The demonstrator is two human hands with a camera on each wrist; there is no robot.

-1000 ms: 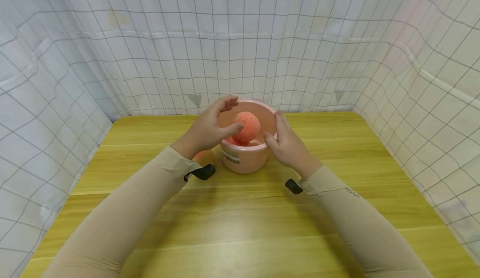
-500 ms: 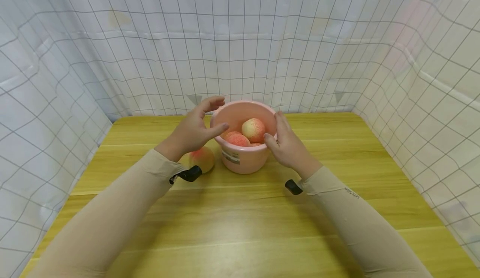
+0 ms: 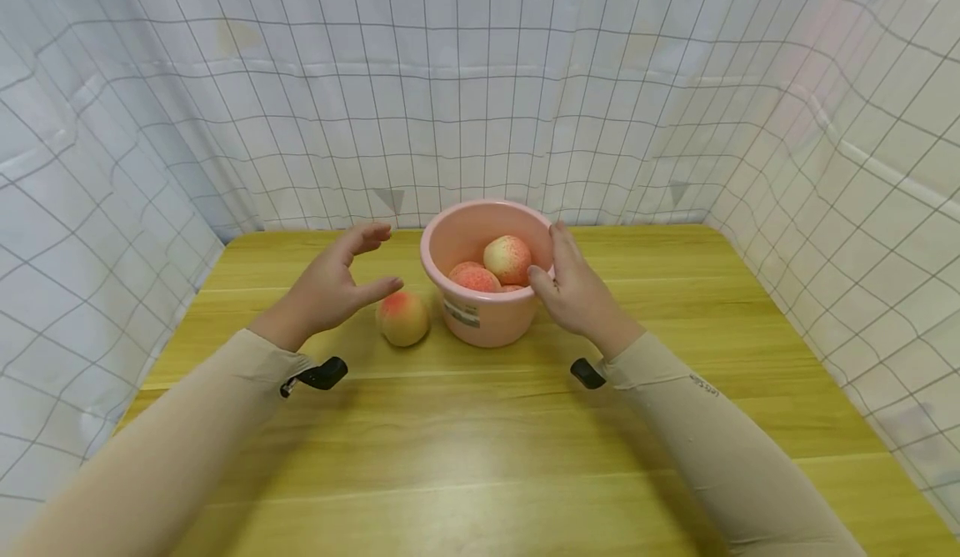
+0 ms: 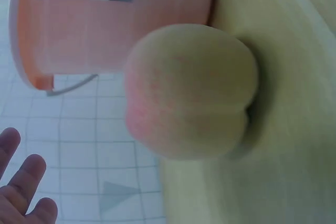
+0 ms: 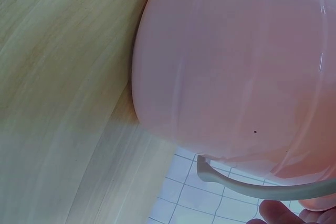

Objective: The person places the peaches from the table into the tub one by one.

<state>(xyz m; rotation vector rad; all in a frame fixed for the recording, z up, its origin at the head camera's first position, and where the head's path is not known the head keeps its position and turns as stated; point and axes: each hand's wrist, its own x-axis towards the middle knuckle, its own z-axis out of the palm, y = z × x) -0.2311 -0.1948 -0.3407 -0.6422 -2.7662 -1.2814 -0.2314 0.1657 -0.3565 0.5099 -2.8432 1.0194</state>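
Observation:
A pink bucket [image 3: 487, 323] stands upright near the back of the table, with several peaches [image 3: 507, 259] inside it. One more peach [image 3: 404, 319], yellow with a red blush, lies on the table just left of the bucket; it fills the middle of the left wrist view. My left hand [image 3: 333, 286] hovers up and left of this peach, thumb and fingers spread apart, holding nothing. My right hand [image 3: 577, 294] grips the bucket's right rim, thumb on the near side and fingers at the outside. The right wrist view shows the bucket's wall [image 5: 226, 77] up close.
A grey handle [image 5: 262, 190] hangs at the bucket's far side. The wooden table [image 3: 480, 449] ends at a white gridded curtain [image 3: 480, 82], which also encloses the left and right sides. A printed label [image 3: 461, 313] is on the bucket's front.
A peach held by my left hand over the bucket has been let go and rests inside. The left hand has moved left, out past the loose peach. My right hand stays on the rim.

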